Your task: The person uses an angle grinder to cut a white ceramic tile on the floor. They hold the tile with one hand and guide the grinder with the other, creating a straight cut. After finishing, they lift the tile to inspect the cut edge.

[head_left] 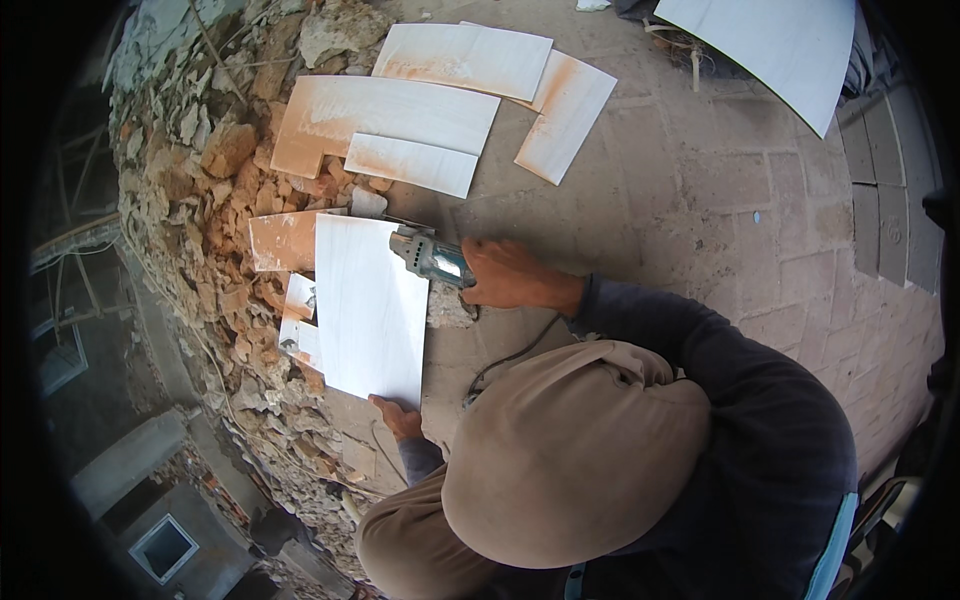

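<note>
My right hand [512,275] is wrapped round the body of an angle grinder [436,260] with a teal casing. The grinder's head reaches over the top right corner of a large white tile [368,310]; its disc is mostly hidden. At the tile's near edge, my left hand [398,416] grips the rim, its fingers partly hidden under the tile. Beneath and left of this tile lie a dusty orange-stained tile piece [284,243] and a small notched white offcut [297,312]. A dark cord [515,352] runs along the floor near my knee.
Broken bricks and rubble [230,150] heap along the left. Beyond the grinder lie cut tile pieces, including an L-shaped one [390,110] and a narrow one [568,120]. A big white tile [775,50] rests at the upper right, near grey blocks [890,210]. Paving covers the floor.
</note>
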A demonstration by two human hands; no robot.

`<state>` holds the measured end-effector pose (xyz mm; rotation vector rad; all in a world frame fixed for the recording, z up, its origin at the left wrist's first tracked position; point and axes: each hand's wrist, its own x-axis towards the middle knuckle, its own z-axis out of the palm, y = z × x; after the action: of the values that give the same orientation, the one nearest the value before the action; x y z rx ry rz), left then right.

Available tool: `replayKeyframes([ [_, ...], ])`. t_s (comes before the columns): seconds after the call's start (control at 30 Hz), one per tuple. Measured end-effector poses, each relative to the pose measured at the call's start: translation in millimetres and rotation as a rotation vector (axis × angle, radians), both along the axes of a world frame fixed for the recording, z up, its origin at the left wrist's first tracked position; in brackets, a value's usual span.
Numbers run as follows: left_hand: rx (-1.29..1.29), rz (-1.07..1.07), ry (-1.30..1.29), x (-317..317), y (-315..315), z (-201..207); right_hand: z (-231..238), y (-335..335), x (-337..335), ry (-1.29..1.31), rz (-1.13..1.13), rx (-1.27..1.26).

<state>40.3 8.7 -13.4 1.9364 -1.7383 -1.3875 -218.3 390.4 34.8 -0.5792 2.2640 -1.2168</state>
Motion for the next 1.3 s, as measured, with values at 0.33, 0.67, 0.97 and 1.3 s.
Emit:
replayKeyframes([
  [0.33,0.124,-0.006,0.156,8,-16,-8,28,-22,3,0.209,-0.104,-0.055],
  [0.67,-0.074,-0.13,-0.271,7,-10,17,51,-48,-4,0.198,-0.022,-0.149],
  [0.97,-0.1,-0.062,-0.107,-3,-8,19,56,-31,1,0.171,-0.038,-0.187],
  [1.3,-0.943,-1.333,-0.646,-64,115,54,72,17,-26,0.063,-0.136,-0.084],
])
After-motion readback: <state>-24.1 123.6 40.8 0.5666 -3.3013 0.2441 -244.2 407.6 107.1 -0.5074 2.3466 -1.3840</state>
